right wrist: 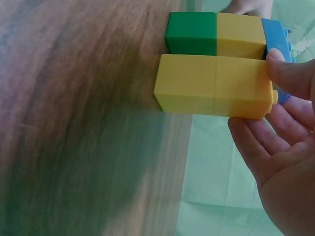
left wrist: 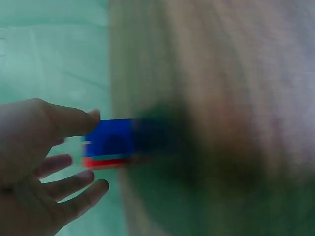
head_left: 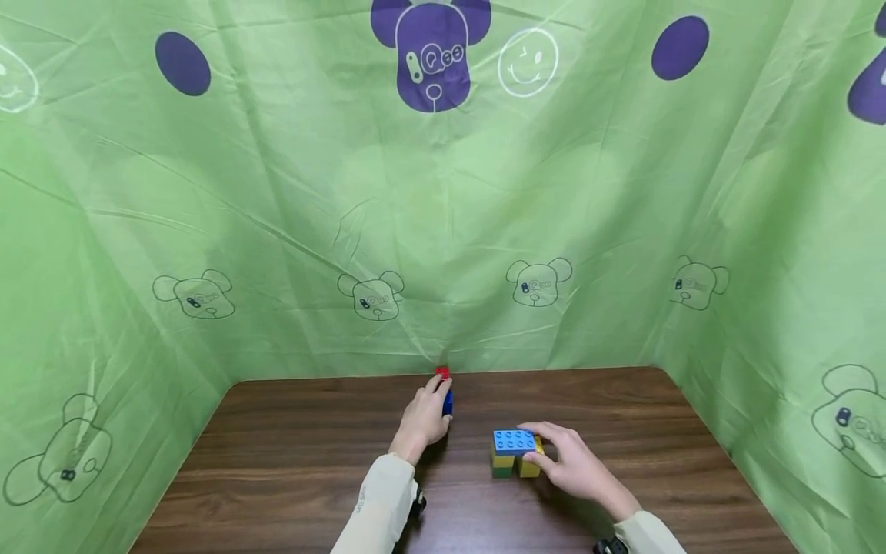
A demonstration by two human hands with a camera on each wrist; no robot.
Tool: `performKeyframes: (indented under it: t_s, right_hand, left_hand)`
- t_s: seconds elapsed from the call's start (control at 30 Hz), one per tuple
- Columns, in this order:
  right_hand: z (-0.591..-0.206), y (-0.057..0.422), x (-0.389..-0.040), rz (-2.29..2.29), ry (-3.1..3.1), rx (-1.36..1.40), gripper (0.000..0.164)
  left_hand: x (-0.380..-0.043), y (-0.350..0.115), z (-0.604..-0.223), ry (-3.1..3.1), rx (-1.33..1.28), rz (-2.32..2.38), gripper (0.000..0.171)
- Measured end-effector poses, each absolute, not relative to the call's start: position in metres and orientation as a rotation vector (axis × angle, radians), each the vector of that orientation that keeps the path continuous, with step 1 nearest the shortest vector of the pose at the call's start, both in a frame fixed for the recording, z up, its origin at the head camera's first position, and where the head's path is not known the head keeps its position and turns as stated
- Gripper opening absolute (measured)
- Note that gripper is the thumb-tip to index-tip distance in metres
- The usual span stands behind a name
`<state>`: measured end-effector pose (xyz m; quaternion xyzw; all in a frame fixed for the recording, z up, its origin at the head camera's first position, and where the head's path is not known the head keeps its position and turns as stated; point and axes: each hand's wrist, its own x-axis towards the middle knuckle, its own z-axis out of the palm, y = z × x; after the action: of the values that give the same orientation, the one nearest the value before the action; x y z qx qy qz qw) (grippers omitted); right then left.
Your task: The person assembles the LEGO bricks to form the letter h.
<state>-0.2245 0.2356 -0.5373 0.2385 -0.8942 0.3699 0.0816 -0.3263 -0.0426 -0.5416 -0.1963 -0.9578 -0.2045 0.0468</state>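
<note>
Near the back edge of the table, my left hand (head_left: 424, 415) reaches over a dark blue toy brick (head_left: 448, 402) and a red toy brick (head_left: 442, 372). In the left wrist view the thumb is at the corner of the blue brick, with the other fingers fairly straight and spread; firm contact cannot be made out. To the right, my right hand (head_left: 574, 462) holds a toy-brick arch between thumb and fingers. Its light blue brick (head_left: 514, 441) bridges two columns, one of a yellow brick (right wrist: 241, 35) over a green brick (right wrist: 191, 33), the other all yellow (right wrist: 211, 84).
The brown wooden table (head_left: 298, 462) fills the lower part of the head view. A green cloth (head_left: 443, 200) with printed bear heads hangs behind it and at both sides, meeting the table's back edge close to the red brick.
</note>
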Motion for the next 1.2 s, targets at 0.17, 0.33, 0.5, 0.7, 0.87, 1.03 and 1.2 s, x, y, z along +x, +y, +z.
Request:
performKeyframes:
  t_s: [0.17,0.33,0.5,0.7,0.87,1.03,1.2]
  right_hand:
    - [-0.538,0.235,-0.225,1.171,-2.731,0.727,0.044]
    - [-0.537,0.234,-0.225,1.165,-2.747,0.724,0.046]
    - [-0.537,0.234,-0.226,1.160,-2.746,0.720,0.047]
    - [-0.537,0.235,-0.227,1.153,-2.750,0.716,0.048]
    - [-0.538,0.236,-0.227,1.154,-2.744,0.717,0.048]
    - [-0.537,0.238,-0.227,1.170,-2.761,0.716,0.048]
    - [-0.536,0.240,-0.227,1.167,-2.766,0.718,0.048]
  left_hand:
    - [-0.328,-0.045,-0.563,-2.887,-0.576,-0.677,0.064]
    - [-0.329,-0.046,-0.566,-2.803,-0.590,-0.640,0.045]
    - [-0.328,-0.047,-0.558,-2.808,-0.601,-0.651,0.040]
    - [-0.325,-0.044,-0.541,-2.768,-0.612,-0.648,0.038]
    - [-0.322,-0.038,-0.515,-2.651,-0.680,-0.648,0.038]
    - [-0.303,-0.030,-0.477,-2.636,-0.803,-0.715,0.042]
    - [-0.277,-0.019,-0.445,-2.612,-0.952,-0.694,0.045]
